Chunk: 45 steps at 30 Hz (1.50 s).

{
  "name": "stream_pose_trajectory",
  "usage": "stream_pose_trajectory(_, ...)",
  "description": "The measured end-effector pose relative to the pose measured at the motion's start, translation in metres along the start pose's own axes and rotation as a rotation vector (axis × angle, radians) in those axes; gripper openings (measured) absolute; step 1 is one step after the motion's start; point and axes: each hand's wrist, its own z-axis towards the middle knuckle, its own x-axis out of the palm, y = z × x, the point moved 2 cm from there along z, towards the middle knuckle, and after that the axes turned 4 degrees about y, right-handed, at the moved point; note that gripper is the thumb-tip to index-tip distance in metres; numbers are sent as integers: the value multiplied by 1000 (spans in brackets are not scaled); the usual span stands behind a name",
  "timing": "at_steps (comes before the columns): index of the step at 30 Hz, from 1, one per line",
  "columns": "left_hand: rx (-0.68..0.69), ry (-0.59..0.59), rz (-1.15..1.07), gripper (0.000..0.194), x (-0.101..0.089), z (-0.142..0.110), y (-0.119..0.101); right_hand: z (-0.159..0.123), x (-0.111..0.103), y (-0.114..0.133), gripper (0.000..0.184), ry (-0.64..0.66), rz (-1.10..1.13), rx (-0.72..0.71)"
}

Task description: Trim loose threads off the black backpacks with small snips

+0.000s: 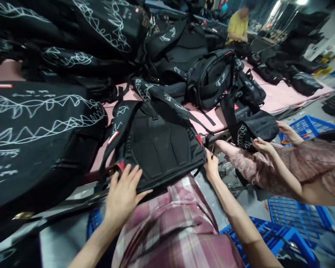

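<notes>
A black backpack (159,137) lies back panel up in front of me, its shoulder straps stretched toward the far side. Small red patches mark its two near corners, and white scribbled lines run along the straps. My left hand (124,195) rests on the near left corner with its fingers spread flat. At the right corner my right hand (212,165) is closed, its fingers curled beside the bag's edge. A small dark, narrow piece shows at those fingers, too blurred to name.
Black backpacks with white line prints crowd the pink-topped table (212,121); a large backpack (41,137) lies at left. At right, a co-worker's hands (264,145) hold a black piece (257,130). Blue crates (298,216) stand on the floor. Another person (237,28) stands far back.
</notes>
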Motion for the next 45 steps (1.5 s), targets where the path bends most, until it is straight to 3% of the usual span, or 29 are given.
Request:
stream_pose_trajectory(3,51,-49,1,55,16,14,-21,17,-17,5,47,-43,-52,-13)
stream_pose_trajectory(8,69,-117,-14,56,37,5,-33,-8,-48,-6,42,-109,-158,-61)
stream_pose_trajectory(13,62,-104,-72,60,34,3,-29,-23,-43,-2,31,-36,-339,-235)
stream_pose_trajectory(17,74,-17,-108,61,27,-7,-14,-15,-37,5,25,-9,-463,-242)
stream_pose_trajectory(20,-148,-59,-128,69,29,-27,2,-12,-41,10,22,47,-666,-298)
stream_pose_trajectory(22,-351,-87,-222,78,35,-40,9,-12,-44,14,22,57,-871,-427)
stream_pose_trajectory(24,-468,-21,-330,83,44,-48,8,-13,-46,17,21,51,-1084,-574)
stream_pose_trajectory(28,-522,163,-341,99,52,-45,-8,-15,-46,20,23,41,-1365,-719)
stream_pose_trajectory(32,-592,141,-312,113,51,-33,-23,-17,-44,20,24,43,-1354,-730)
stream_pose_trajectory(38,-631,84,-296,108,51,-37,-26,-50,-39,25,22,178,-1138,-676)
stream_pose_trajectory(43,-533,55,-279,103,53,-39,-54,-123,11,6,20,508,-930,-616)
stream_pose_trajectory(45,-489,48,-285,98,58,-37,-67,-147,34,-8,22,541,-895,-581)
